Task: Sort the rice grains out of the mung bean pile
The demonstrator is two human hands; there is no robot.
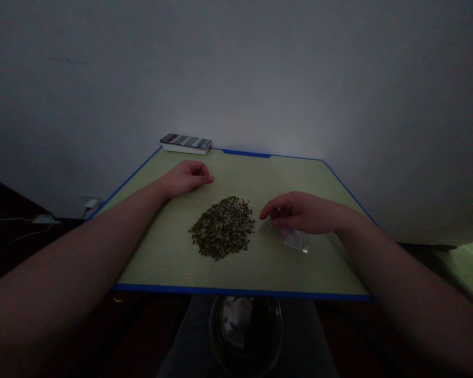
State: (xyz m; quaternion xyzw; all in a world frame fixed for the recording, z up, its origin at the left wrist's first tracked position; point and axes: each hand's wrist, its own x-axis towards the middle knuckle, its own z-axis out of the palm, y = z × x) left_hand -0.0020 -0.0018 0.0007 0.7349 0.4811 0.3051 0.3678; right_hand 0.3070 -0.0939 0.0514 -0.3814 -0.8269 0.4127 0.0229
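A flat heap of small dark green beans (pixel 223 227) lies in the middle of a pale green table (pixel 169 257) with a blue edge. My left hand (pixel 185 177) rests on the table behind and left of the heap, fingers curled loosely with nothing seen in them. My right hand (pixel 301 212) hovers just right of the heap, fingers bent and drawn together, over a clear plastic protractor (pixel 295 239) that lies flat on the table. Whether the fingertips touch the protractor I cannot tell.
A phone (pixel 186 142) lies on a white box at the table's far left corner against the wall. A dark glass bowl (pixel 245 332) sits on my lap below the near edge. Cables and a plug (pixel 90 205) lie on the floor at left.
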